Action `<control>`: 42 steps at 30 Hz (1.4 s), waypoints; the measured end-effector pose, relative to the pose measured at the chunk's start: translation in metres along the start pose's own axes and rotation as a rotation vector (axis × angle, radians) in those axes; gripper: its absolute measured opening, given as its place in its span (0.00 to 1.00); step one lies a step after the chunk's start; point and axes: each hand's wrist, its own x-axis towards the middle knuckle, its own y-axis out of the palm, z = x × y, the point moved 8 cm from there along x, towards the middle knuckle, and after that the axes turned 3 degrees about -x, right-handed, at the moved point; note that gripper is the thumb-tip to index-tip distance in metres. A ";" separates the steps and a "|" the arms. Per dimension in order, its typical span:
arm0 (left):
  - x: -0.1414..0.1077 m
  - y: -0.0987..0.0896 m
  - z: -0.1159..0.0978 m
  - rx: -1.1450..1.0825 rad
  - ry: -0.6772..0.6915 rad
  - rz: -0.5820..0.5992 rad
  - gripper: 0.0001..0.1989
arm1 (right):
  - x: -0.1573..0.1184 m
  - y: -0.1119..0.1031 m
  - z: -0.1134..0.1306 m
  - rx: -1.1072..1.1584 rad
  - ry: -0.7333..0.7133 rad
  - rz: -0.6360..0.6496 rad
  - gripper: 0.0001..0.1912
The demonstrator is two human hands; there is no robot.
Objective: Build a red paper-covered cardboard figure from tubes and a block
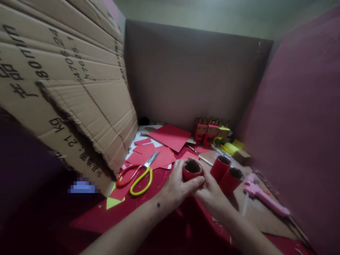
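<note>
Both my hands are wrapped round a red paper-covered cardboard tube, held upright with its open end facing up. My left hand grips its left side, the thumb lying across the front. From the right, my right hand closes round the same tube, its fingers partly hidden. Just right of my hands stand two more red tubes, close together on a brown board. To the left lie scissors with one red and one yellow handle, blades apart, on red paper pieces.
A pink glue gun rests on the brown board at right. Behind it are a yellow roll and small red and yellow figures. A cardboard panel stands left, a grey panel behind, a pink one right.
</note>
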 end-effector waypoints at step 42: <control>-0.052 -0.047 -0.029 1.141 -0.060 0.376 0.22 | -0.042 -0.039 -0.023 0.233 0.338 0.221 0.20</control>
